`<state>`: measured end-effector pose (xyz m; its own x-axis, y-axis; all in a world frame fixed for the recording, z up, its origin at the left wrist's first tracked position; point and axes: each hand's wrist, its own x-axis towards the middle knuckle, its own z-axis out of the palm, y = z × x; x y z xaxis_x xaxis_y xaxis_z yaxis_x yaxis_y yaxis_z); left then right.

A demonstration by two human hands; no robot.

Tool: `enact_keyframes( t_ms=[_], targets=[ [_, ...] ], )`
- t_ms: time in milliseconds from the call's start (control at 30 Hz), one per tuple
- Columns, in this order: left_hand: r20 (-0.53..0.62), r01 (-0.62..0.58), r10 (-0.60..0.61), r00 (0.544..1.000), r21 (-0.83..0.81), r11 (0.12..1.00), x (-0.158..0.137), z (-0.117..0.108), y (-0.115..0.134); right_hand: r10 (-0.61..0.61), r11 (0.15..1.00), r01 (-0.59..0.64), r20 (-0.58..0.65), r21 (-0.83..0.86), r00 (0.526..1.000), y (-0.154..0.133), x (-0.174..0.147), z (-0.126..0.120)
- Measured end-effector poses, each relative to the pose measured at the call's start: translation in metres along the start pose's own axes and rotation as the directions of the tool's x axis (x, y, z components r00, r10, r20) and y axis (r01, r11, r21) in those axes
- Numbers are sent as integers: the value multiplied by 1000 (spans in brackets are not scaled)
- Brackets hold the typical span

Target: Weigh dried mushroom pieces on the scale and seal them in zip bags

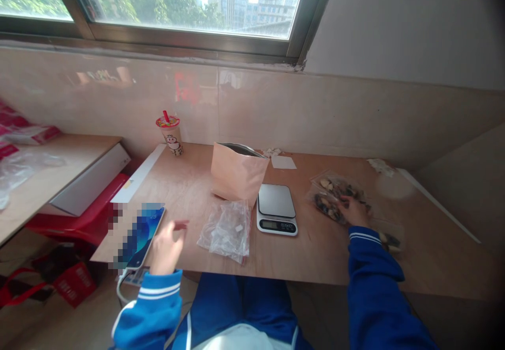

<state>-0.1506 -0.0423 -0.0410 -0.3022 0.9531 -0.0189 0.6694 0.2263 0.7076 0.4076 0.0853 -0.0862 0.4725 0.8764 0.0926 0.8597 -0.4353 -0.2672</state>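
My right hand (pixel 354 212) reaches over the right side of the table, its fingers closed on a clear plastic bag (pixel 327 208) of dark and pale dried pieces. Another such bag (pixel 329 183) lies just behind it, and a smaller packet (pixel 390 237) sits partly under my right sleeve. Nothing is in my left hand (pixel 169 246), which hovers over the front left of the table with its fingers bent and apart. Beside it lies a tablet (pixel 152 229), its screen lit. A white digital scale (pixel 276 208) with a bare metal plate stands mid-table.
An upright brown paper pouch (pixel 239 171), open at the top, stands left of the scale. In front of it lie clear empty bags (pixel 226 232). A drink cup (pixel 172 137) with a red straw stands at the back left. White paper (pixel 284 162) lies near the wall.
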Motion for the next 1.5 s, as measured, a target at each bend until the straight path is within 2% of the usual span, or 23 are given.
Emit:
enact_keyframes(
  t_ms=[67,100,233,300,367,433,567,667,733,833,900,967,1100,1167,1267,1333,1500],
  targets=[
    [204,-90,140,969,-237,967,-14,23,23,-38,998,38,0,-44,999,-3,-3,-6],
    [254,-102,182,950,-298,949,-21,35,35,-62,996,61,-15,-62,998,-4,-7,-10],
    [463,-179,356,812,-383,906,-41,70,68,-141,988,130,-158,-80,977,-12,-27,-26],
    [512,-191,378,772,-380,905,-43,77,75,-145,989,130,-229,-77,963,-17,-38,-34],
    [517,-181,351,781,-351,919,-42,78,77,-126,991,109,-271,-75,954,-23,-48,-41],
    [493,-158,304,816,-315,936,-39,78,76,-116,992,100,-288,-70,951,-28,-59,-50],
    [442,-124,269,856,-331,935,-39,76,74,-156,987,159,-370,-24,916,-47,-87,-69],
    [400,-138,313,862,-408,903,-45,77,76,-168,961,248,-449,124,878,-72,-118,-83],
    [389,-130,335,858,-465,875,-50,78,80,-183,903,332,-456,273,871,-96,-142,-86],
    [421,-13,342,840,-615,788,-58,78,91,-256,803,404,-359,439,898,-136,-179,-79],
    [427,79,348,835,-718,691,-63,76,101,-371,722,448,-251,528,894,-163,-202,-69],
    [386,101,357,851,-786,610,-65,73,110,-478,636,465,-158,615,864,-187,-223,-59],
    [227,40,278,934,-835,548,-62,72,111,-583,493,455,-107,741,806,-216,-251,-55],
    [224,84,203,953,-840,536,-58,74,104,-647,442,450,-71,776,759,-220,-257,-60],
    [291,171,147,945,-826,537,-54,78,94,-725,380,399,1,835,689,-220,-256,-68],
    [307,187,133,942,-814,549,-52,78,92,-716,381,351,33,856,697,-218,-253,-68],
    [321,171,167,932,-797,580,-55,75,102,-615,436,204,125,877,779,-215,-246,-57]
  ],
)
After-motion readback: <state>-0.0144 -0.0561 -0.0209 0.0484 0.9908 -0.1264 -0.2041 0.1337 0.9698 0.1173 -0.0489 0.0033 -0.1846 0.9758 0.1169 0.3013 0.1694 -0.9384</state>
